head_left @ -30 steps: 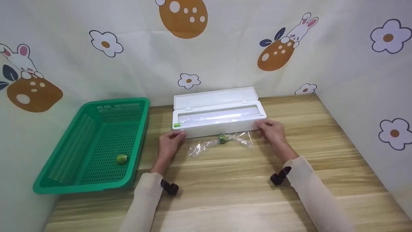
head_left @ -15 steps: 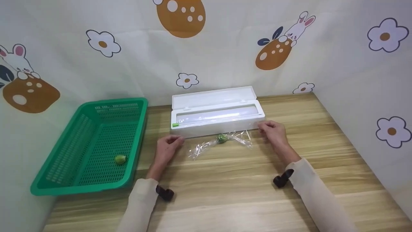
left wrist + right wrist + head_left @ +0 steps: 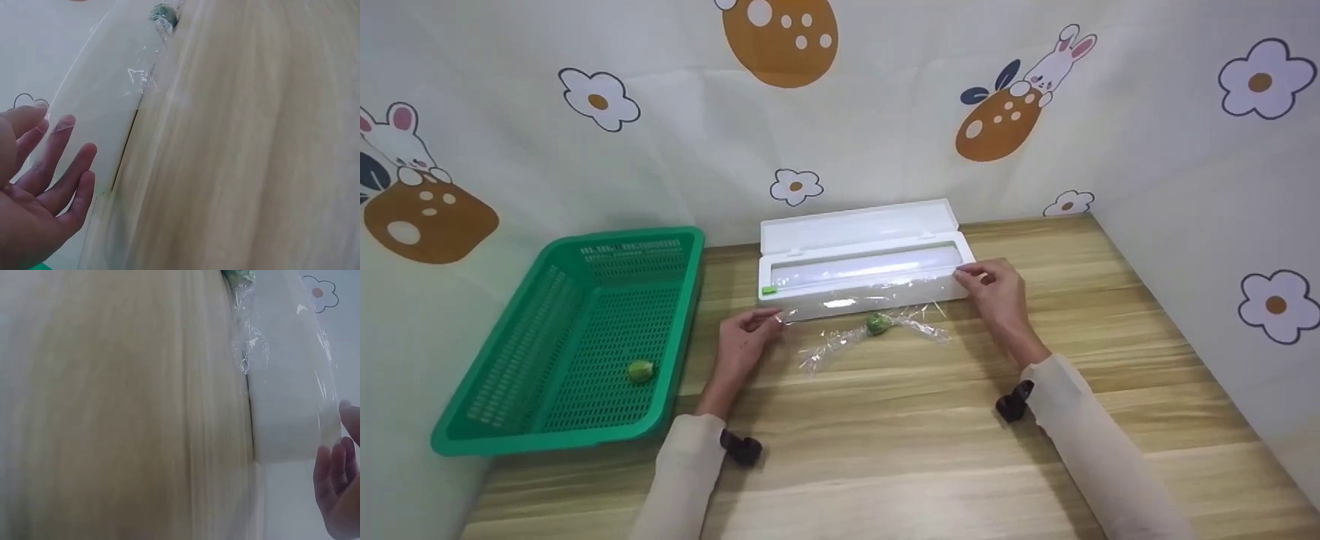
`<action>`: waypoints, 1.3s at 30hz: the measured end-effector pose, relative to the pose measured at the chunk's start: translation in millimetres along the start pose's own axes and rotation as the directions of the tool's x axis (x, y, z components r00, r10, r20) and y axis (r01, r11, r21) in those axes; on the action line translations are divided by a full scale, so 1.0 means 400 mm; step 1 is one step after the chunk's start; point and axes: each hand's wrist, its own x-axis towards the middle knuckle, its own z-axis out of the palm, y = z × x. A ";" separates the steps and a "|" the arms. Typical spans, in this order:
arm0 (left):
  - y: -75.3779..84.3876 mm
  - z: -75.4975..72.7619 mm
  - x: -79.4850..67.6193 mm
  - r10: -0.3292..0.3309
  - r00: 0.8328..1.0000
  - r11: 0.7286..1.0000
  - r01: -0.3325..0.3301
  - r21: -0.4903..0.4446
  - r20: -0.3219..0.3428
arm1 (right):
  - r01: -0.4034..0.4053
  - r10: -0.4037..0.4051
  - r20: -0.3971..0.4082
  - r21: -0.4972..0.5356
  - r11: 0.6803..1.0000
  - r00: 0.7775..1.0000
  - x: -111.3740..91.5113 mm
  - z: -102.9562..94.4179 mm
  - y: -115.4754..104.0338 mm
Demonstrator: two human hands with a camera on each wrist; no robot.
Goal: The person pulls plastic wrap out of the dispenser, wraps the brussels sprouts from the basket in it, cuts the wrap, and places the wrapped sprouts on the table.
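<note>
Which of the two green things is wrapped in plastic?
The one on the table in front of the white box, clear film trailing both ways; the other, in the basket, is bare.

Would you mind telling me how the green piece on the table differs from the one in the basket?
The table one, the wrapped piece, has clear wrap bunched out on both sides; the basket one, the bare piece, shows no wrap. The wrapped piece lies in front of the white box, while the bare piece rests on the basket's slotted floor. Both are small, roundish and green, and neither is held.
</note>
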 end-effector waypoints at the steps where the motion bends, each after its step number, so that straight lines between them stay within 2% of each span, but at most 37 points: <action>1: 0.003 0.000 0.000 0.012 1.000 1.000 -0.012 -0.015 -0.007 | 0.002 -0.002 0.008 0.003 1.000 1.000 0.001 0.002 -0.004; 5: 0.011 -0.005 -0.004 0.036 0.999 0.999 -0.037 -0.023 -0.029 | 0.022 -0.023 0.039 0.038 0.999 0.999 -0.002 0.002 -0.016; 8: 0.018 -0.013 -0.008 0.039 0.999 0.997 -0.037 0.066 -0.031 | 0.026 -0.029 0.052 0.073 0.997 0.998 -0.007 -0.009 -0.019; 12: 0.018 -0.021 -0.017 0.043 0.999 0.980 -0.039 0.195 -0.016 | 0.033 -0.041 0.095 0.079 0.996 0.995 -0.016 -0.031 -0.013; 15: 0.008 -0.024 -0.027 0.055 0.998 0.972 -0.057 0.228 0.016 | 0.041 -0.051 0.138 0.075 0.996 0.989 -0.029 -0.046 -0.010; 18: 0.000 -0.028 -0.034 0.099 0.993 0.963 -0.113 0.245 0.071 | 0.063 -0.072 0.183 0.057 0.996 0.981 -0.043 -0.062 -0.015; 23: -0.002 -0.037 -0.049 0.136 0.976 0.932 -0.183 0.313 0.167 | 0.129 -0.127 0.285 0.012 0.992 0.950 -0.051 -0.086 0.013; 29: -0.002 -0.047 -0.070 0.047 0.969 0.904 -0.144 0.402 0.242 | 0.203 -0.164 0.398 -0.058 0.977 0.902 -0.060 -0.105 0.054; 35: 0.003 -0.047 -0.082 -0.003 0.950 0.886 -0.142 0.442 0.313 | 0.228 -0.168 0.475 -0.073 0.971 0.864 -0.079 -0.118 0.071; 37: 0.012 -0.048 -0.084 -0.043 0.946 0.878 -0.118 0.464 0.322 | 0.245 -0.167 0.504 -0.092 0.965 0.847 -0.081 -0.122 0.071; 39: 0.025 -0.051 -0.087 -0.118 0.938 0.873 -0.058 0.484 0.326 | 0.256 -0.151 0.530 -0.129 0.958 0.834 -0.081 -0.127 0.070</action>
